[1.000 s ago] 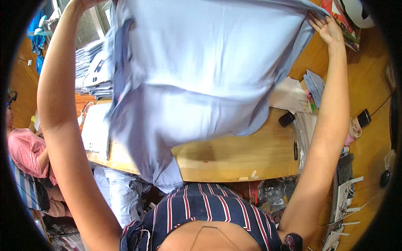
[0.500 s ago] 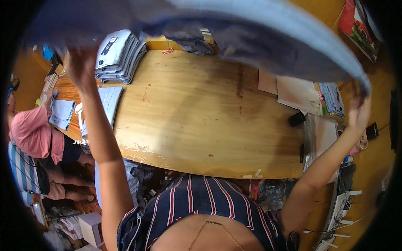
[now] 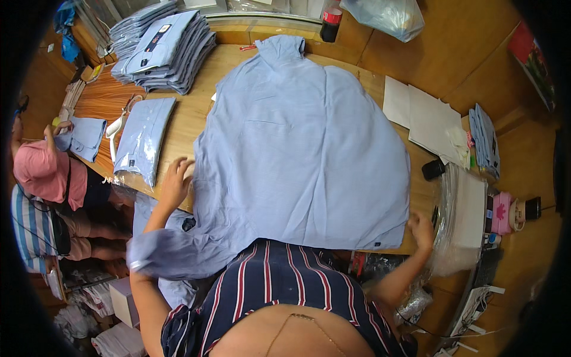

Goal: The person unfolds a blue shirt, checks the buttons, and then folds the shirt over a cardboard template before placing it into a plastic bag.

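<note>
A light blue shirt point(image 3: 309, 149) lies spread front side up over the wooden table, its collar at the far end and its hem at the near edge. One sleeve hangs over the near left edge, blurred, across my left forearm. My left hand point(image 3: 176, 183) is beside the shirt's left edge, fingers bent and apart, holding nothing. Beside the lower right corner is my right hand point(image 3: 420, 229), its fingers loosely curled and slightly apart, with no cloth visible in it.
Folded blue shirts point(image 3: 172, 47) are stacked at the far left. A bagged folded shirt point(image 3: 144, 137) lies nearer. White sheets point(image 3: 431, 116), a black round object point(image 3: 433, 170) and clear plastic sleeves point(image 3: 458, 208) are on the right. A person in pink point(image 3: 41, 169) handles folded cloth at the left.
The cloth held up in both hands has come down and now lies flat over the table. Both my hands have dropped toward me and let go of it.
</note>
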`<state>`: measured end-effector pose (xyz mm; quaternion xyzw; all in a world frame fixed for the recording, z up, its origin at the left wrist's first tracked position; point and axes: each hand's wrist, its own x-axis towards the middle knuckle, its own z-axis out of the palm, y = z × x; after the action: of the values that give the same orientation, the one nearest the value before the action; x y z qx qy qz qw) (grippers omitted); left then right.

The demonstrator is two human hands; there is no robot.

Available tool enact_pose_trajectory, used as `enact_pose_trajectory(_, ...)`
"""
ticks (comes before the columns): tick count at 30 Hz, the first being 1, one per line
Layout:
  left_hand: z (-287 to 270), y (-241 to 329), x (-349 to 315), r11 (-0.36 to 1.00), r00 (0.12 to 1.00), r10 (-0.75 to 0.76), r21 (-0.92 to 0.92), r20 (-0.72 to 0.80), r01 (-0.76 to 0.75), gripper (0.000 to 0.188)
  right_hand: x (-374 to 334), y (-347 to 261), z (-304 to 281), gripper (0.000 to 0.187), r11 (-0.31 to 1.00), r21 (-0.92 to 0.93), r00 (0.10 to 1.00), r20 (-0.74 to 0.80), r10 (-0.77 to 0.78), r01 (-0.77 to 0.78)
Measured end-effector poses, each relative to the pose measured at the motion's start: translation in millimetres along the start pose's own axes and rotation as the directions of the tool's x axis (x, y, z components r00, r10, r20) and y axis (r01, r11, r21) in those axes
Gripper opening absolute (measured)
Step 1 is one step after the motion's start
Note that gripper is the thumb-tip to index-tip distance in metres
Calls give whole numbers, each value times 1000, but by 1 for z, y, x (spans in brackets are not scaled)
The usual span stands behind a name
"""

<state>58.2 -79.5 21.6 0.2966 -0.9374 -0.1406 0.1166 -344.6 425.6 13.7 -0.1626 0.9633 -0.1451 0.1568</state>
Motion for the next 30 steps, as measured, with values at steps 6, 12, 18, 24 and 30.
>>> enact_pose_trajectory(6,49,36,32,965,982,118,215,150,-149,48,51,-71,91,41,935,-323,780,-619,-90,-148)
enact_pose_trajectory(12,39,24,-6,976,986,-52,219,155,17,51,-11,-62,82,37,996,71,894,-448,-17,55)
enact_pose_trajectory(18,87,92,109,981,994,108,163,-23,-103,51,132,-98,38,52,903,430,941,-306,145,1)
enact_pose_trajectory(24,127,120,162,982,997,71,171,30,-75,49,166,-241,54,34,951,-41,884,-357,-301,307)
enact_pose_trajectory(30,125,127,165,981,995,92,167,44,-98,46,73,-268,49,20,694,502,775,71,-628,516)
